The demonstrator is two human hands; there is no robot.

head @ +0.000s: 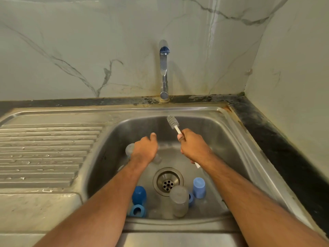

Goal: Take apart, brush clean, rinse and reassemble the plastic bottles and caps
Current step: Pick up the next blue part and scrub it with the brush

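Bottle [130, 149] is in my left hand [145, 148], fingers wrapped round its middle, low over the sink [231, 132] basin. Clear thin plastic, so light, a bit squashy and probably slick when wet. It lies roughly sideways, though I can't tell which end is the mouth. Right hand [193, 146] is fisted on the brush [173, 123] handle, bristles pointing up toward the tap [163, 68].

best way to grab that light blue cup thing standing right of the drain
Grip the light blue cap around its round side wall, coming from above. It stands upright on its wider end, closed top up, apart from the frosted bottle on its left, so fingers likely fit around it.
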